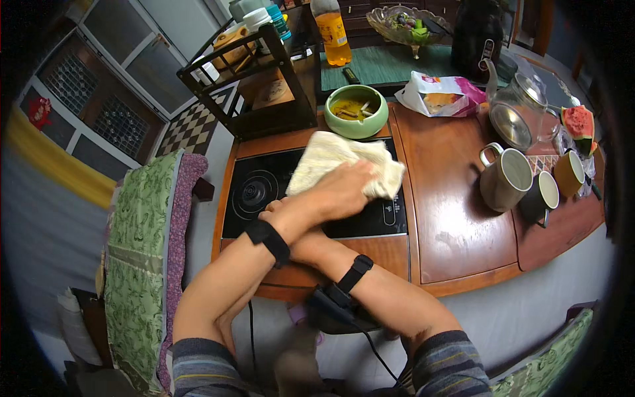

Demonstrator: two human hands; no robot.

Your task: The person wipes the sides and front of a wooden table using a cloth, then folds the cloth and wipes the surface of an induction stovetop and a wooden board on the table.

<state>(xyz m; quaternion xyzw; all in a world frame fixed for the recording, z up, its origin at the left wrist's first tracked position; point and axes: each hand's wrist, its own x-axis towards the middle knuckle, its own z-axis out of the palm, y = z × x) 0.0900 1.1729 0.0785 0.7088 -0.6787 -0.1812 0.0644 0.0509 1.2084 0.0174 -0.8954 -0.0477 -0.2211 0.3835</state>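
Note:
My forearms cross over a black glass cooktop [347,230] set into a wooden table. On top is my left arm, reaching to the right; my left hand [345,188] presses on a bunched pale-yellow cloth [327,154], its fingers slightly blurred and bent over the fabric. My right hand [272,208] passes beneath the left wrist, and only some fingers show at its left side. Whether that hand holds anything is hidden. The cloth covers the middle and back of the cooktop. Left of it, a ringed round cooking zone [253,191] is visible.
Behind the cloth stands a green ceramic ashtray [357,126] with cigarette butts in yellowish liquid. A dark wooden rack [292,99] rises back left. To the right are a glass teapot [518,114], a large mug [503,183], a dark cup [538,198] and a watermelon piece [578,124].

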